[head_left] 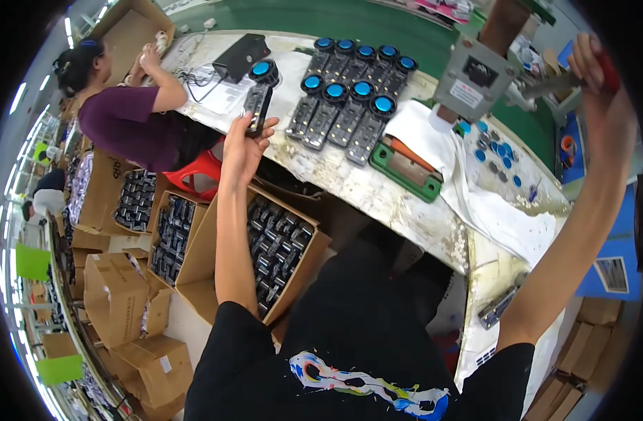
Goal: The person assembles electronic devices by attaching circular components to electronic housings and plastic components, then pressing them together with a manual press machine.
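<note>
My left hand [246, 144] holds a black handheld device [260, 104] with a round head and blue disc, over the bench's near edge; its thumb and fingers close around the lower body. My right hand [590, 64], raised at the far right, is wrapped round the red-gripped lever [608, 73] of a bench press [474, 78]. Under the press head lies a white cloth [421, 133], draped over a green metal base [408, 175]. Two rows of similar black devices [346, 121] with blue discs lie between my left hand and the press.
Loose blue and grey discs [502, 150] are scattered right of the press. A black box [242, 56] with cables sits at the bench's far left. Open cartons [309, 247] of black parts stand below left, near a red stool [199, 172]. A person in purple [128, 119] works at left.
</note>
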Demonstrator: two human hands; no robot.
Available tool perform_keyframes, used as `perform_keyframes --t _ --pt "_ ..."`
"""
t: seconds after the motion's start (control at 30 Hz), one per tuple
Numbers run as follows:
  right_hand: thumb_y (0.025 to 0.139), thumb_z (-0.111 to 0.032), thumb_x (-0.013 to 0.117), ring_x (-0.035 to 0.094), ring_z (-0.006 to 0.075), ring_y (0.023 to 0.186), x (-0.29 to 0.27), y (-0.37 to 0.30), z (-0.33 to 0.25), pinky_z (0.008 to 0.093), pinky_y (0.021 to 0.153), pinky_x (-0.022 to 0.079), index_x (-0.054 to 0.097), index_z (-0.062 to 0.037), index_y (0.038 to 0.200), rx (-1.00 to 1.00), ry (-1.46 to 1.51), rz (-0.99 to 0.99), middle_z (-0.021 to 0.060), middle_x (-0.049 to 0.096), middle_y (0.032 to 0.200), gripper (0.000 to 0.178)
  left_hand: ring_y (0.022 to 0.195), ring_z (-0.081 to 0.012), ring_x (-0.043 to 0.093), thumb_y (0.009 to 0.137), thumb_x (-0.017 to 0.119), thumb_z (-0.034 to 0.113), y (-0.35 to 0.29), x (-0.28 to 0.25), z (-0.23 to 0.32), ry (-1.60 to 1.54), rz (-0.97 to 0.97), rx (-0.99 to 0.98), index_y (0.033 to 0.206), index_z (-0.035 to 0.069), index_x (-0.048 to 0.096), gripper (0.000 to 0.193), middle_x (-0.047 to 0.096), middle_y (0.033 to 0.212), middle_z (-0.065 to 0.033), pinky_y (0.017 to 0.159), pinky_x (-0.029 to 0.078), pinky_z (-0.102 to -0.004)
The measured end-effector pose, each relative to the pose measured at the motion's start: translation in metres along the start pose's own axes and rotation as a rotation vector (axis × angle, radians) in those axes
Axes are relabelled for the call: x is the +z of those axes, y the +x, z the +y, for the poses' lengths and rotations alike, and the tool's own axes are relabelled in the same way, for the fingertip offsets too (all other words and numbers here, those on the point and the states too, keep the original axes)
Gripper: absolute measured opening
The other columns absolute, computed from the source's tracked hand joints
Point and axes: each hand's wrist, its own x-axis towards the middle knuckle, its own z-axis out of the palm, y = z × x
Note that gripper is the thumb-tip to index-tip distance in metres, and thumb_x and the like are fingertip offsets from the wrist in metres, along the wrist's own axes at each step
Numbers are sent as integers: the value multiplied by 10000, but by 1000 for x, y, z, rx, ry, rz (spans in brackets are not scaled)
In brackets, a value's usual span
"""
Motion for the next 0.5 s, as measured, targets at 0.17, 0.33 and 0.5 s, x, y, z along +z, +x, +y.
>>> perform_keyframes --t 0.17,0.33,0.5 --pt "1076 -281 382 568 127 783 -25 4 3 263 762 446 610 -37 1042 58 234 -362 48 605 838 335 819 -208 660 1034 531 301 70 -21 -15 93 -100 -101 1195 9 512 334 688 1065 -258 651 477 -264" --pt "1069 -306 430 323 83 592 -14 -8 4 251 655 313 507 -79 868 44 -42 86 -3 361 616 313 804 -217 660 1058 470 280 129 8 -22 57 -85 -85 1241 -15 464 348 668 1064 -268 638 488 -283" --pt "1063 -293 429 325 85 572 -5 -7 1 254 638 312 495 -86 845 31 -28 86 -4 364 599 307 743 -207 658 1057 433 346 197 23 -43 23 -41 -94 1266 79 474 342 691 986 -223 577 486 -272"
